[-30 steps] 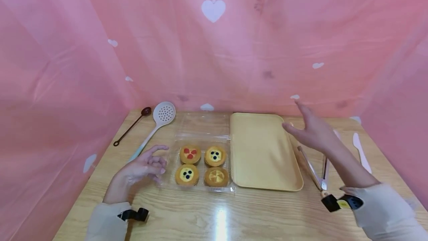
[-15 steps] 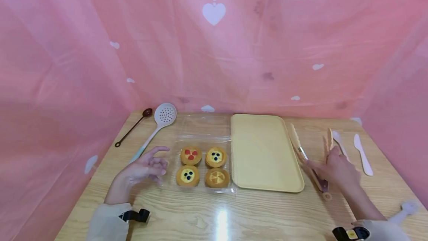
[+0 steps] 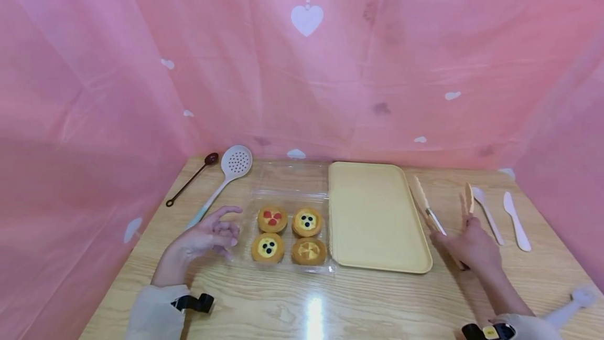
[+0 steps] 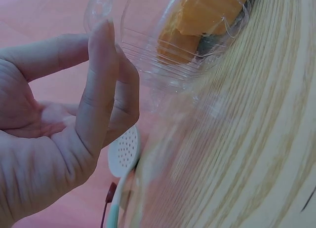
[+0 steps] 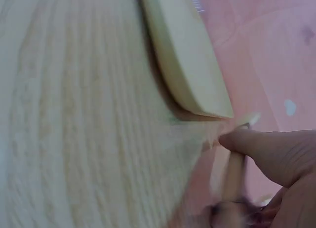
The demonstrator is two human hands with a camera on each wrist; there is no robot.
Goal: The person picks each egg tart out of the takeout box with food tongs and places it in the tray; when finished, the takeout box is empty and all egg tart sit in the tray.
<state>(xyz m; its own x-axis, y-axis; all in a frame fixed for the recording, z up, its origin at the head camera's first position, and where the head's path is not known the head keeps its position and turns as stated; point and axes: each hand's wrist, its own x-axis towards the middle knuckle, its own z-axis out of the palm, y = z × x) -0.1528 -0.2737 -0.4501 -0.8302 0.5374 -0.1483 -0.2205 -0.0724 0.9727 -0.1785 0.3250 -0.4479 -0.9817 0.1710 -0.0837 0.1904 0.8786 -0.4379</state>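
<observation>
My right hand (image 3: 474, 248) grips a pair of tongs (image 3: 421, 191) around their middle, to the right of the tray. The tongs have beige scalloped tips and metal arms, spread apart and pointing away from me. In the right wrist view my thumb lies along one arm of the tongs (image 5: 234, 176); the hand hides part of them. My left hand (image 3: 206, 235) hovers with loosely bent fingers, holding nothing, just left of a clear plastic box (image 3: 250, 256). The box's lid (image 3: 290, 176) is folded back. Several small tarts (image 3: 272, 219) with fruit toppings sit inside.
A yellow tray (image 3: 377, 219) lies against the box's right side. Left are a slotted spoon (image 3: 236, 161) and a small brown spoon (image 3: 211, 159). Right are a pale spoon (image 3: 488, 215) and a white knife (image 3: 516, 222). A whitish utensil (image 3: 582, 296) lies near the right edge. Pink curtain surrounds the table.
My right hand has come down from above the tray's right side, moved toward me and taken hold of the tongs. My left hand has stayed beside the box.
</observation>
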